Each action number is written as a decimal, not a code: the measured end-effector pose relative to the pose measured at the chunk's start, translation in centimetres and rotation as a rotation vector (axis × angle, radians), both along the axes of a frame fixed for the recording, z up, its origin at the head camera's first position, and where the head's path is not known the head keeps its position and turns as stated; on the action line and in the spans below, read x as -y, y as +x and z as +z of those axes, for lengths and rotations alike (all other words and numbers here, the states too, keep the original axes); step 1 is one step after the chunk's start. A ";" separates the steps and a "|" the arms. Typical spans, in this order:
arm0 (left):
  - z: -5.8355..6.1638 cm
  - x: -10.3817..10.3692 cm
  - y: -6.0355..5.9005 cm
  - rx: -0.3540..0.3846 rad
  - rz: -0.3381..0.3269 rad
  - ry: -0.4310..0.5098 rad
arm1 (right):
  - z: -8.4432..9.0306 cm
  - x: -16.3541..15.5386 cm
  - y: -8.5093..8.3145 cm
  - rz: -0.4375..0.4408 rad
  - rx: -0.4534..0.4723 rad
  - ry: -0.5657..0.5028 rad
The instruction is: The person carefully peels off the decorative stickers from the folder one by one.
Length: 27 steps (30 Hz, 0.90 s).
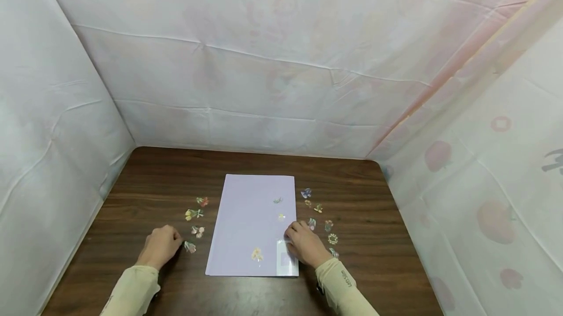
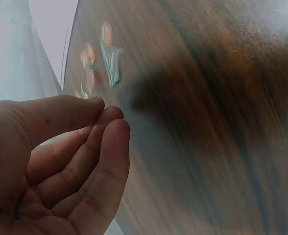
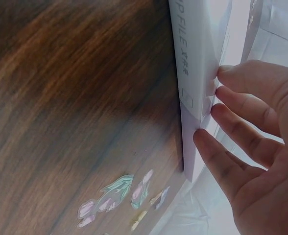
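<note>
A lilac folder (image 1: 246, 218) lies flat in the middle of the dark wooden table (image 1: 145, 169), with a few small flower stickers on its cover. My right hand (image 1: 299, 240) rests at the folder's lower right edge, and in the right wrist view its fingertips (image 3: 217, 110) touch the folder edge (image 3: 195, 73), fairly straight. My left hand (image 1: 163, 245) rests on the table left of the folder, beside a flower sticker (image 1: 190, 246). In the left wrist view its fingers (image 2: 102, 132) are loosely curved and hold nothing, and tulip stickers (image 2: 109, 56) lie just beyond them.
Loose flower stickers lie on both sides of the folder: some at the left (image 1: 195, 214), several at the right (image 1: 317, 207), also seen near the wrist (image 3: 115, 196). White cloth walls (image 1: 272, 76) close in the table at the back and both sides.
</note>
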State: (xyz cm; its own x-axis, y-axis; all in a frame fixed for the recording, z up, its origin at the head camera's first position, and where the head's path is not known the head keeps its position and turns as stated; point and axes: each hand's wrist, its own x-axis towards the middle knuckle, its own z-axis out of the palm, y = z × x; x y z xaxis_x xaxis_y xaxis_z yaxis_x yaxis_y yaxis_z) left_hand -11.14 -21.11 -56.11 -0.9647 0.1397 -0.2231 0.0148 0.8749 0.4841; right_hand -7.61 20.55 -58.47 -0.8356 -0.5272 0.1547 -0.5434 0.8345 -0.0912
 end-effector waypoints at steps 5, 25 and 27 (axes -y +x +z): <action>-0.1 -0.3 -0.4 -0.014 0.003 -0.002 | -0.2 -0.1 -0.1 -0.001 -0.002 -0.003; -1.7 -13.0 -4.3 -0.299 -0.239 0.050 | -0.1 0.0 0.0 -0.012 0.008 -0.004; -1.8 -14.9 -4.7 -0.325 -0.290 0.060 | -0.2 0.0 0.1 -0.007 -0.001 -0.005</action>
